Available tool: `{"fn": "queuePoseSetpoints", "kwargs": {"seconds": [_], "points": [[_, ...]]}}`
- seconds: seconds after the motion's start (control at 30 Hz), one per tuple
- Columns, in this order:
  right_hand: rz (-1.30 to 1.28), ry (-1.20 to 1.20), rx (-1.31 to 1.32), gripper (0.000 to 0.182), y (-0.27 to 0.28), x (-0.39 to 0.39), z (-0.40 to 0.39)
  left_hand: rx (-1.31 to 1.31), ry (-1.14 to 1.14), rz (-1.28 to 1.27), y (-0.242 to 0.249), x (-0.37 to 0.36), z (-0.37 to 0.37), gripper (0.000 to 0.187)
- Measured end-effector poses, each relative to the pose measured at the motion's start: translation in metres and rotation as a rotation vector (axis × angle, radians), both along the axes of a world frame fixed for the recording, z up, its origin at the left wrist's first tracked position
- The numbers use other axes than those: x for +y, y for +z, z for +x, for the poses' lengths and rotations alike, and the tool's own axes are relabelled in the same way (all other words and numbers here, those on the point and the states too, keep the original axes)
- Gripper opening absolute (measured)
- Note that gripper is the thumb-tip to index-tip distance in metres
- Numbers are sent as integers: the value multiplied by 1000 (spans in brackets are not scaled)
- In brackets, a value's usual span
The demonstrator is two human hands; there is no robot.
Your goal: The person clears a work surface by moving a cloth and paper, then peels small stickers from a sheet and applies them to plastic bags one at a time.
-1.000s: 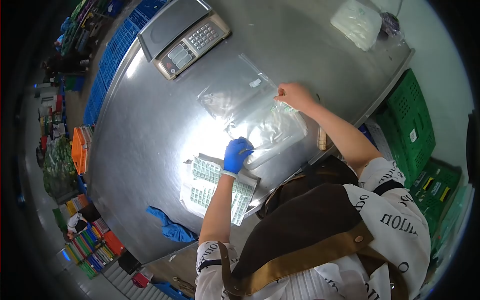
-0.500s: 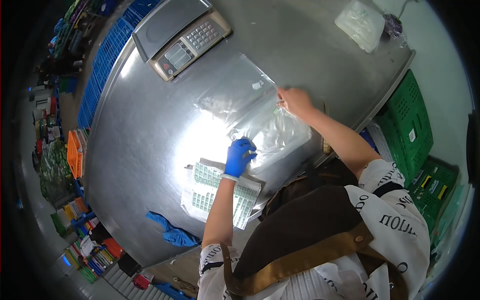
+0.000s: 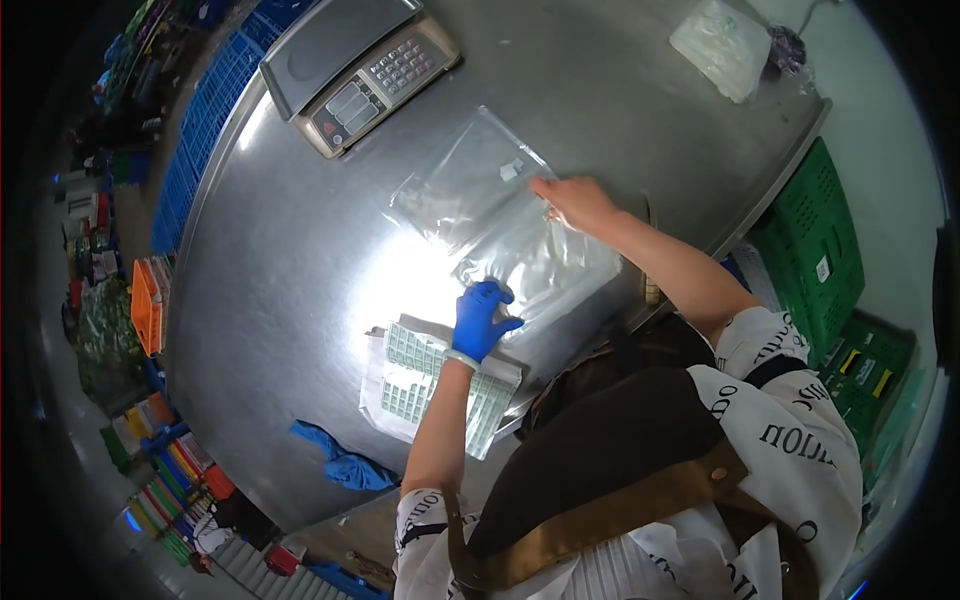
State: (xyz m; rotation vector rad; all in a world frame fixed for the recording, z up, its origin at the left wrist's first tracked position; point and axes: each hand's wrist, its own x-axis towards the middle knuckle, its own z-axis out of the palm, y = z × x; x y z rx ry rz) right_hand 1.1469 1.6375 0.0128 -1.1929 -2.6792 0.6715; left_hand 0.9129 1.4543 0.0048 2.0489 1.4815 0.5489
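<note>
Head view: clear bag [image 3: 510, 235] lies flat on steel table [image 3: 290, 270], betw. both hands. Right hand [image 3: 575, 203], bare, fingers flat & spread on bag's far edge, gripping nothing. Left hand [image 3: 480, 318], blue glove, fingers loosely curled at bag's near corner; can't tell if pinching it. Label sheets [image 3: 425, 385] under left wrist. Scale [image 3: 350, 70] well beyond fingertips; blue cloth [image 3: 340, 462] near table edge.

The steel counter [image 3: 300, 230] carries a scale [image 3: 355, 65] at 11 o'clock, clear bags [image 3: 500, 225] at centre, label sheets [image 3: 425, 385] and a blue cloth [image 3: 340, 462] at 7, a white packet [image 3: 722, 45] at 1.
</note>
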Motion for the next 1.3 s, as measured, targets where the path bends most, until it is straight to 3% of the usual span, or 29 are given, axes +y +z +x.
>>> {"fn": "queuePoseSetpoints", "kwargs": {"seconds": [0.07, 0.1, 0.17, 0.2, 0.27, 0.3, 0.33, 0.4, 0.43, 0.47, 0.5, 0.53, 0.57, 0.6, 0.63, 0.67, 0.73, 0.77, 0.8, 0.83, 0.87, 0.9, 0.93, 1.0, 1.07, 1.13, 1.23, 1.3], "points": [[-3, -76, 51, 26, 1, 10, 4, -332, 55, -168, -18, -1, -8, 33], [-8, -111, 75, 25, 4, 12, 6, -356, 92, -233, -24, -4, -11, 29], [-507, -214, 406, 23, 16, 23, 9, -405, 170, -344, -31, 0, -18, 23], [-761, -268, 568, 21, 27, 27, 10, -596, 357, -381, -29, 2, -23, 20], [-866, -225, 568, 20, 49, 26, 12, -976, 724, -451, -24, 10, -38, 16], [-920, -210, 568, 20, 56, 22, 12, -865, 916, -269, -12, 18, -48, 16], [-800, -160, 458, 19, 50, 17, 11, -742, 1095, -81, -1, 23, -53, 16], [-556, -54, 241, 19, 30, 7, 2, -668, 1152, 175, 6, 21, -49, 13], [-410, 2, 97, 22, 23, 3, -2, -569, 1042, 177, -18, 12, -51, 10], [-318, 24, 6, 23, 14, 4, -6, -628, 756, 38, -13, 1, -36, 10], [-229, 45, -86, 24, 4, 3, -10, -684, 497, -267, -4, 2, -22, 21], [-143, 66, -179, 24, -2, 2, -14, -384, 273, -396, 4, 1, -9, 32], [-96, 46, -224, 25, 0, 2, -16, 22, -24, -70, 13, 2, 1, 37], [-47, 28, -270, 26, 2, 4, -17, -45, 29, -32, -3, -4, 2, 33], [5, 8, -318, 27, 4, 7, -17, -213, 112, -212, -15, -6, -3, 27], [-34, -22, -203, 26, 5, 12, -10, -383, 193, -393, -18, -4, -6, 22], [-108, -69, 28, 25, 8, 24, 2, -456, 284, -409, -22, -5, -10, 18], [-356, -124, 204, 25, 20, 29, 1, -493, 334, -414, -23, -3, -12, 17], [-611, -184, 379, 25, 38, 32, 1, -744, 503, -509, -25, -3, -20, 18], [-867, -252, 555, 24, 53, 32, 1, -862, 758, -499, -27, 2, -33, 23], [-925, -251, 556, 22, 63, 31, 1, -916, 884, -365, 5, 12, -37, 26], [-982, -251, 559, 19, 72, 28, 0, -954, 1232, -251, 6, 22, -48, 26], [-1037, -247, 564, 17, 76, 26, 0, -924, 1381, -18, 23, 28, -44, 23], [-745, -33, 350, 19, 46, 19, -5, -984, 1254, 3, -6, 11, -51, 21], [-430, 109, 242, 22, 3, 14, -12, -676, 663, -261, -40, -15, -41, 21], [-111, 188, 222, 25, -33, 9, -14, -121, -13, -47, 9, 4, 2, 23], [1, 84, -44, 27, -8, 15, -13, -283, 110, -188, -20, -4, -2, 19], [-50, 20, -29, 19, 5, 14, -4, -359, 206, -305, -12, -1, 1, 12]]}}
